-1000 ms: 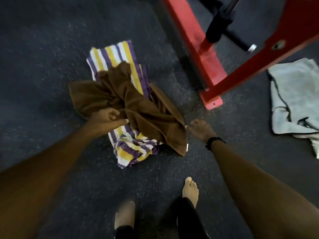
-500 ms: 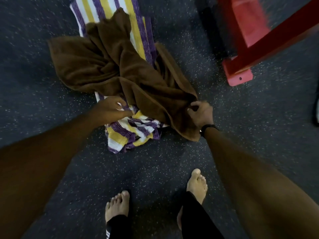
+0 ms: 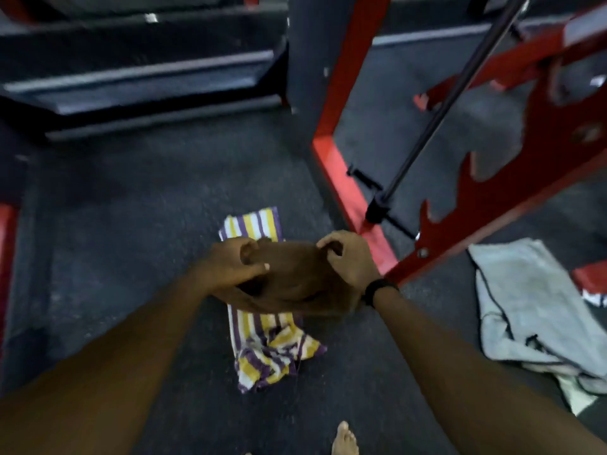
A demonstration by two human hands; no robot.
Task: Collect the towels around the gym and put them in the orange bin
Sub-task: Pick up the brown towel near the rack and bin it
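Brown towel [image 3: 295,277]: pinched by left hand [image 3: 235,266] and right hand [image 3: 349,261], above striped towel [image 3: 266,343] on dark speckled floor [image 3: 147,208]. Right of it: red rack [image 3: 345,178], grey towel [image 3: 532,307].

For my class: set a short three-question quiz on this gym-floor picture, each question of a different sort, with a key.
1. True or false: the brown towel lies flat on the floor, untouched.
2. Multiple choice: which towel lies to the right of the red rack frame? A) striped towel B) grey towel C) brown towel
3. Fill in: the purple, yellow and white striped towel lies directly ______ the lifted brown towel.

Key:
1. False: the left hand and the right hand each grip it, holding it up.
2. B, the grey towel.
3. Below.
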